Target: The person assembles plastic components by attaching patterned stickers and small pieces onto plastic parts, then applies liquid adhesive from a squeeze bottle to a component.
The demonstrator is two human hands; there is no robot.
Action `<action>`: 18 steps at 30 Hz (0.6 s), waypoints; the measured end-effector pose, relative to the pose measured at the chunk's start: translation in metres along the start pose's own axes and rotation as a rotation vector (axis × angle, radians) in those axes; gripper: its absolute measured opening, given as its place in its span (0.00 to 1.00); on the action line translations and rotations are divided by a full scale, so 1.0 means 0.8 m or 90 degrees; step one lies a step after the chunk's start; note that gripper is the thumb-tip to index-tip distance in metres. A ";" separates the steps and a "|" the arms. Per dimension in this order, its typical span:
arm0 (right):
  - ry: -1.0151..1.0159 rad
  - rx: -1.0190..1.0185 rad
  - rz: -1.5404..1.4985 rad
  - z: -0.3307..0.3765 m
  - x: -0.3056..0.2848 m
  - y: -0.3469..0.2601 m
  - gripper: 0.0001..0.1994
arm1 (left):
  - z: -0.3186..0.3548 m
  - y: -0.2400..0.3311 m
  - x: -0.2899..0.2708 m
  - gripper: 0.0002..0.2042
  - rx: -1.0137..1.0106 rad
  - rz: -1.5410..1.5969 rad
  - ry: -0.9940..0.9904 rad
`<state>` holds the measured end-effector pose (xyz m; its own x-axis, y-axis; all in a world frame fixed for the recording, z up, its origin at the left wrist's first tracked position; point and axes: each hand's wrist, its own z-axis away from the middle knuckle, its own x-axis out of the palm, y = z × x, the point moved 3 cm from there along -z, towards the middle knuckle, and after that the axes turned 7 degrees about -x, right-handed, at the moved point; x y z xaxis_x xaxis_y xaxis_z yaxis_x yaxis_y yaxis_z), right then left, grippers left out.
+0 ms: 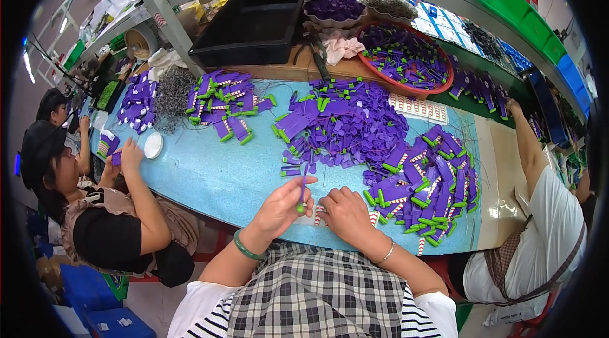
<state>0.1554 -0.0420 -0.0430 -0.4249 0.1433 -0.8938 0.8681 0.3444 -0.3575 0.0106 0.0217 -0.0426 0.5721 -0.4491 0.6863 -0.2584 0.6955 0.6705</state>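
Observation:
My left hand (279, 206) is closed around a slim purple plastic piece with a green end (302, 193), held upright just above the table. Beside it, my right hand (346, 212) is bent down to the table. Its fingertips are pinched at a red-and-white striped sticker (318, 216); more striped paper shows by the wrist side of that hand. Beyond my hands lies a big heap of loose purple pieces (355, 122), some with green ends. To the right is a pile of purple-and-green pieces bearing striped stickers (428, 185).
On the blue table (209, 173) are another stickered pile (222, 100), tangled grey wires (176, 98) and a white round lid (153, 145). Behind stand a red basket of pieces (406, 59) and a black tray (254, 27). Co-workers (120, 211) sit left and right (533, 230).

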 end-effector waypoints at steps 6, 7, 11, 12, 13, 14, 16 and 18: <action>0.051 0.022 -0.081 0.005 0.010 0.005 0.07 | 0.011 -0.011 -0.018 0.12 0.079 -0.211 0.160; 0.048 0.022 -0.081 0.005 0.011 0.004 0.07 | 0.011 -0.015 -0.019 0.12 0.079 -0.208 0.161; 0.076 0.033 -0.108 0.003 0.013 0.004 0.07 | 0.011 -0.037 -0.027 0.10 0.019 -0.196 0.163; 0.084 0.041 -0.119 0.004 0.015 0.006 0.06 | 0.008 -0.041 -0.030 0.10 0.038 -0.214 0.152; 0.082 0.041 -0.119 0.004 0.018 0.007 0.06 | 0.007 -0.044 -0.030 0.10 0.057 -0.232 0.141; 0.107 0.029 -0.128 0.004 0.019 0.008 0.07 | 0.006 -0.047 -0.030 0.10 0.047 -0.239 0.144; 0.129 0.017 -0.139 0.004 0.021 0.009 0.07 | 0.005 -0.049 -0.033 0.09 0.054 -0.237 0.142; 0.140 0.007 -0.157 0.004 0.021 0.010 0.07 | 0.004 -0.049 -0.034 0.07 0.061 -0.236 0.140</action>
<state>0.1560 -0.0394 -0.0618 -0.6669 0.2544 -0.7003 0.7343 0.3841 -0.5597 0.0023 0.0048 -0.0866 0.7896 -0.5205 0.3251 -0.0700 0.4499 0.8903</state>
